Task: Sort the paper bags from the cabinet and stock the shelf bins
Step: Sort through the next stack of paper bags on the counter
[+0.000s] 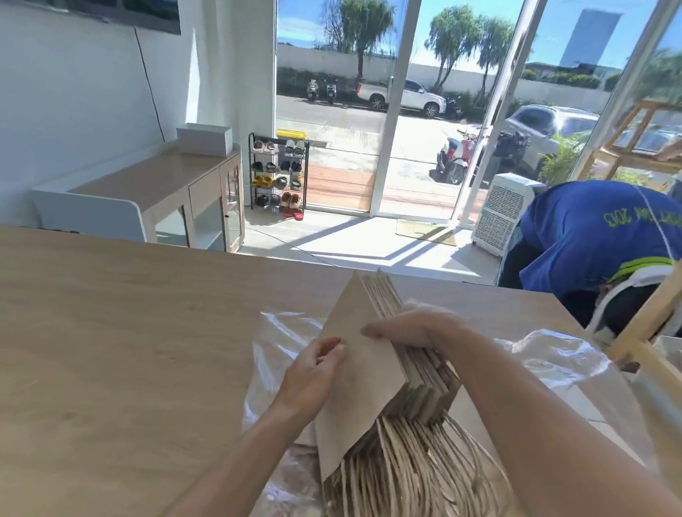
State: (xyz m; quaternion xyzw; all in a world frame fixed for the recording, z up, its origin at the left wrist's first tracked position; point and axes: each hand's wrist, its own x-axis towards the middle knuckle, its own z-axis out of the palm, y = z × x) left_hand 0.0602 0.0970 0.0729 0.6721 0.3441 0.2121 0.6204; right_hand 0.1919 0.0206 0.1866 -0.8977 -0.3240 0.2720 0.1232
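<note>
**Supervisor:** What am I looking at, biggest thing first?

**Me:** The wooden counter [100, 341]. On it lies a clear plastic wrapper [560, 357], spread flat and crinkled, and standing on edge on that wrapper is the stack of paper bags [367, 366], twine handles [407, 479] spilling toward me. My right hand [415, 325] is clamped over the top edge of the stack, fingers curled down the far side. My left hand [314, 372] has its fingers closed on the near edge of the front bag, as if peeling it away from the rest.

**Supervisor:** Biggest risk?

**Me:** I'd say the whole stack fanning out and toppling. It balances on a narrow edge, and only the right hand keeps it together. Loosen that and the bags likely slide apart.

**Supervisor:** And next?

**Me:** The wrapper underneath. It looks slick, so the stack's foot could skate on it when I pull.

**Supervisor:** Smaller things?

**Me:** The handles look tangled together. Lifting one bag may drag its neighbours along, spoiling the count. Smallest: the left hand's pinch could catch two sheets instead of one; I can't tell from here how many it holds.
</note>
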